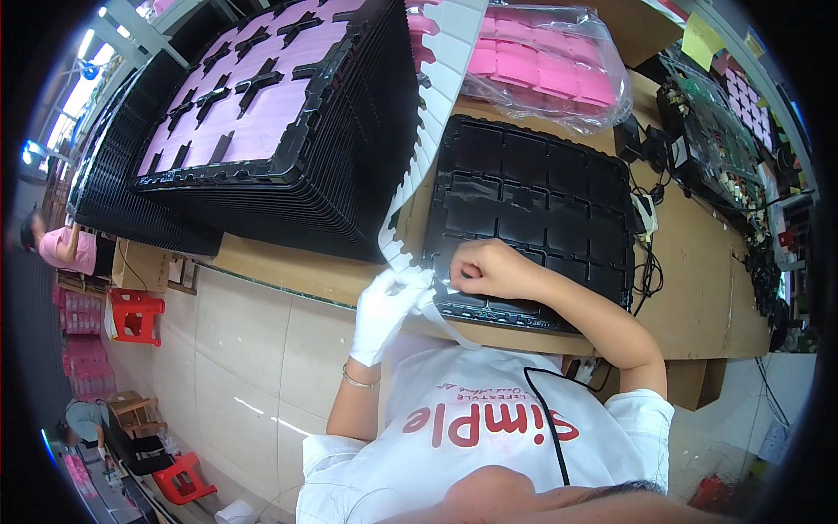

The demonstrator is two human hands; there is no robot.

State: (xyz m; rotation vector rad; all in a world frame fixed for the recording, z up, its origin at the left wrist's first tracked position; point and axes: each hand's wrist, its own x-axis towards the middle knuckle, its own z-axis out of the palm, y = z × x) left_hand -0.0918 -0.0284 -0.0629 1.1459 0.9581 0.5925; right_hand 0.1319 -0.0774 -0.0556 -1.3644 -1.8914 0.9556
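Observation:
A long white strip with a notched edge (443, 74) runs down from the top, between the tall tray stack and the flat tray. Its lower end bends in my left hand (386, 310), which wears a white glove and is closed on it. A thin white tail (449, 330) hangs below that hand. My bare right hand (493, 269) is close by, over the near left corner of a black compartment tray (576, 210). Its fingers are curled into a pinch. Something shiny shows beside the fingertips, too small to make out.
On the left stands a tall stack of black trays (340, 140) with pink sheets on top. Pink pieces in a clear bag (550, 65) lie behind the flat tray. Cables (648, 262) and circuit boards (716, 131) are at right. Two people and red stools (135, 316) are beyond the bench.

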